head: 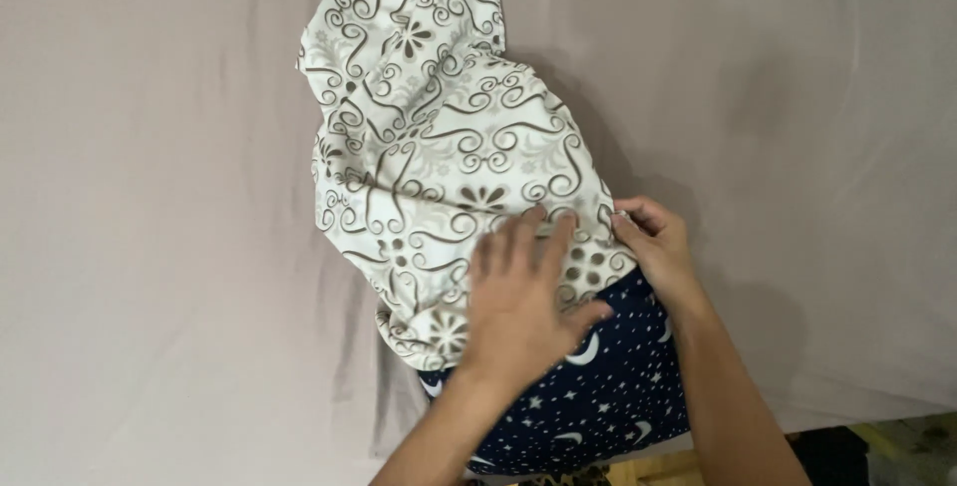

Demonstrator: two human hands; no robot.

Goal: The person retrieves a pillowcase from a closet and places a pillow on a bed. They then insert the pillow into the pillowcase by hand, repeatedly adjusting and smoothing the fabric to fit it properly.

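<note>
While the left hand [518,297] lies flat and open, fingers spread, on the cream scroll-patterned cover [449,167], the right hand [653,242] is closed in a pinch on that cover's edge at its right side. The cover is pulled partway over a dark blue pillow [598,396] printed with moons and stars; the pillow's lower part sticks out bare toward the near edge of the bed sheet [150,197], a plain beige sheet that carries everything.

As I judge it, the main risk is the cover bunching. It already sits in loose folds toward the far edge of the sheet, and if the flat hand presses while the pinching hand pulls, the cloth could twist round the pillow or drag off it instead of sliding. The pinch holds only a small bit of edge, so it could slip free. The pillow lies close to the near edge of the bed, where a strip of floor [897,441] shows at the near right corner; a hard tug toward the person could tip it over that edge.

Room is wide to the left, to the right and toward the far edge, where only sheet shows. The near edge is the tight side, crowded by both forearms.
</note>
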